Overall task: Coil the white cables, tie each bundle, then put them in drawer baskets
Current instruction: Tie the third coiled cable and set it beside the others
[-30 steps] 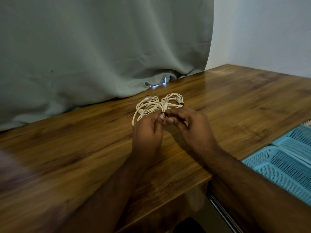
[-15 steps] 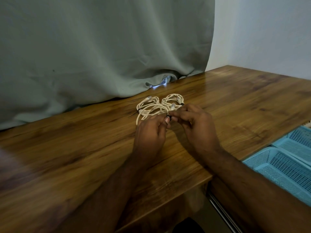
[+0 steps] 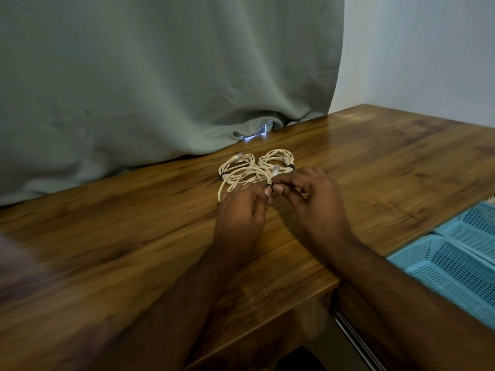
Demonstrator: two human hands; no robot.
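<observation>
While the cream-white coiled cables are lying on the brown wooden table near the grey curtain, I am seeing the left hand and right hand pinching a small black tie at the nearest coil.

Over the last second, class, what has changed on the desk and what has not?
The near cable coil was lowered from slightly raised to lie flatter on the wooden desk. Both hands, left hand and right hand, still pinch the dark tie. The two tied bundles behind and the blue baskets stayed put.
</observation>
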